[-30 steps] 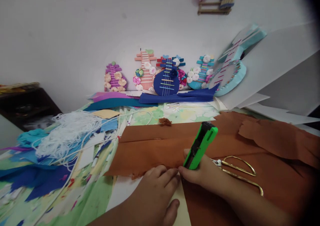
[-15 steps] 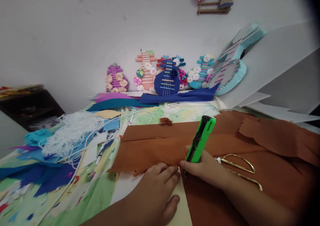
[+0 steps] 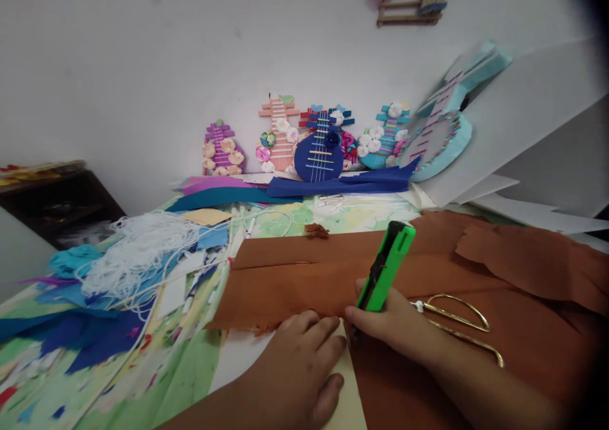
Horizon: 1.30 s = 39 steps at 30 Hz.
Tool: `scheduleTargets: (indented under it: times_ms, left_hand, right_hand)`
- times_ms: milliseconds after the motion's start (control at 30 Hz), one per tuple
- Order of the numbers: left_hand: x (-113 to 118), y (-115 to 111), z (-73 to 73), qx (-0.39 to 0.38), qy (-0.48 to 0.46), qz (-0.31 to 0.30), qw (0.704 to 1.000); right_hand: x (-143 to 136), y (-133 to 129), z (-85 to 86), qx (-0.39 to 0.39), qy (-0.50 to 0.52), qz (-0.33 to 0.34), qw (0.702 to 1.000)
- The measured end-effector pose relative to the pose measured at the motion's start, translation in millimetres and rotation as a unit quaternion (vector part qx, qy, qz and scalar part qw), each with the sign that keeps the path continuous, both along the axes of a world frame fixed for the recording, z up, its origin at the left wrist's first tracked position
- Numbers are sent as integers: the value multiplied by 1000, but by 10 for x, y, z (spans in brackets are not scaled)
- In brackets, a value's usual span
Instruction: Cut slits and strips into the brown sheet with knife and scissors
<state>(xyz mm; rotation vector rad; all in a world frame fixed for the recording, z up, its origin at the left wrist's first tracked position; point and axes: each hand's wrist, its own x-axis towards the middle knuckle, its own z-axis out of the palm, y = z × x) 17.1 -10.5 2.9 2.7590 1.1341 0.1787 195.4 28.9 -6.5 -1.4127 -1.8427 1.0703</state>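
Note:
Brown paper (image 3: 280,287) spreads over the middle and right of the table. My right hand (image 3: 380,322) grips a green utility knife (image 3: 389,271), its body tilted and its lower tip at the edge of a cream card (image 3: 351,379); the blade is too small to make out. My left hand (image 3: 304,366) lies flat with fingers stretched, pressing on the card just left of the knife. A white sheet (image 3: 238,354) shows under that wrist. Gold-handled scissors (image 3: 457,319) rest on the brown paper beyond my right wrist, their blades hidden.
A heap of white cord (image 3: 137,252) and blue paper scraps (image 3: 99,335) cover the left side. Several decorated paper lutes, one dark blue (image 3: 318,154), lean on the wall. A large light-blue lute (image 3: 442,138) stands at the back right. A brown scrap (image 3: 316,230) lies behind the paper.
The knife and my right hand have shifted very slightly right. My left hand stays pressed on the card, and the whole view has moved a touch.

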Motion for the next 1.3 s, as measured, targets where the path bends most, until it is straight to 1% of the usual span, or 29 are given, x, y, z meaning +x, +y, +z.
scheduleTargets:
  times_ms: [100, 300, 567, 700, 833, 900, 1067, 1300]
  left_hand:
    - [-4, -3, 0, 4, -10, -1, 1000]
    - [-12, -8, -5, 8, -15, -7, 1000]
    - [-9, -15, -2, 12, -18, -3, 1000]
    - [-3, -18, 17, 13, -13, -7, 1000]
    - [-2, -6, 1, 10, -12, -5, 1000]
    - [-2, -1, -15, 12, -14, -6, 1000]
    - [-9, -16, -37, 18, -19, -6, 1000]
    - [-26, -18, -55, 28, -28, -9, 999]
  right_hand:
    - [4, 2, -19, 5, 2, 10, 1000]
    - [-23, -14, -77, 58, -30, 15, 998]
    - [4, 0, -14, -11, 14, 11, 1000]
    - [-2, -18, -61, 11, -14, 23, 1000]
    - [-14, -36, -97, 37, -29, 24, 999]
    - [-12, -40, -82, 36, -22, 27, 999]
    - [-2, -45, -12, 5, -2, 36, 999]
    - [-22, -64, -35, 45, -47, 54, 996]
